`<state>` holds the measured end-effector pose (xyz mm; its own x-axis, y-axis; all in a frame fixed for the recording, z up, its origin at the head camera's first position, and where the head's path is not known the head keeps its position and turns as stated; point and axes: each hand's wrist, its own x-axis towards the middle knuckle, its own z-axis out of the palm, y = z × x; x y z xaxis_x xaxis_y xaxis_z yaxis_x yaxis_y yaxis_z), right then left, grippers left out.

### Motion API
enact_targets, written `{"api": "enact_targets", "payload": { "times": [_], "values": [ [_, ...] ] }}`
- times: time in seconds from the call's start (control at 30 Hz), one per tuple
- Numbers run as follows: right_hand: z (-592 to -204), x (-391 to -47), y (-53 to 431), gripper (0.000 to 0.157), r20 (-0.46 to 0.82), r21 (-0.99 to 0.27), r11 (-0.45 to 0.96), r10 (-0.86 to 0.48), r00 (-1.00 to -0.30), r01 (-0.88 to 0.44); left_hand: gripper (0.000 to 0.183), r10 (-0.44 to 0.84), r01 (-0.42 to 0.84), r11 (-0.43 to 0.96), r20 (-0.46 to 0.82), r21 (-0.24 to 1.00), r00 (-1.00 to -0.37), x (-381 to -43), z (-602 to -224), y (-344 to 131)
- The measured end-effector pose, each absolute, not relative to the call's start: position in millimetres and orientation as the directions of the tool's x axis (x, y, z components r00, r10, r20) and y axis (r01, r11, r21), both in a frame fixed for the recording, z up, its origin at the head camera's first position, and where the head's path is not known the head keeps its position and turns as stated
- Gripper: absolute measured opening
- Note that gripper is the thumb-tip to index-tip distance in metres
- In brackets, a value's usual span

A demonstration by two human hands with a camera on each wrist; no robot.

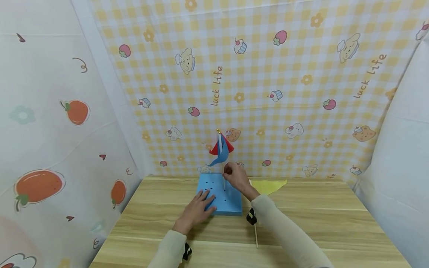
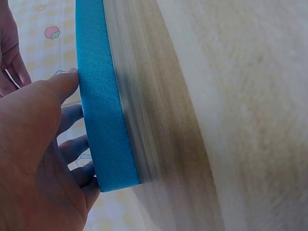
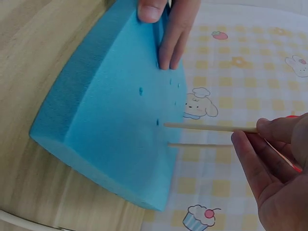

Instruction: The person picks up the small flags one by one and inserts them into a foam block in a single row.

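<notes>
A blue foam block [image 1: 231, 203] with several small holes lies on the table. My left hand [image 1: 199, 208] rests on its left part, fingers spread over the top, thumb by the front edge. Thumb and fingers of my right hand [image 1: 237, 175] pinch the thin wooden stick [image 3: 207, 127] of a blue flag [image 1: 222, 153]. The stick's lower end is close to a hole [image 3: 157, 122] in the block. Behind it, a red flag [image 1: 229, 143] is partly hidden by the blue one. A second stick [image 3: 197, 145] stands in the block farther back.
A yellow flag [image 1: 268, 187] lies right of the block, its stick [image 1: 256, 238] running toward the front under my right forearm. The wooden table [image 1: 318, 216] ends at a checkered cloth backdrop [image 1: 261, 67]. White cloth [image 1: 405, 123] hangs at the right side.
</notes>
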<state>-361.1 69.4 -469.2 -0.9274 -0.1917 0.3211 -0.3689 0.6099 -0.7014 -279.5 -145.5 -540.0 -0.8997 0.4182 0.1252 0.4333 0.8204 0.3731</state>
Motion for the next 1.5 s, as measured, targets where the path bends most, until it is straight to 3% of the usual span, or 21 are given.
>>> {"api": "enact_targets", "payload": {
  "times": [0.47, 1.5],
  "values": [
    [-485, -358, 71, 0.006, 0.307, -0.682, 0.631, -0.210, -0.928, -0.369, 0.057, 0.414, 0.431, 0.829, 0.128, 0.357, -0.901, -280, -540, -144],
    [-487, -354, 81, 0.011, 0.310, -0.708, 0.600, -0.208, -0.928, -0.372, 0.059, 0.412, 0.426, 0.827, 0.121, 0.368, -0.903, -281, -541, -144]
  ]
}}
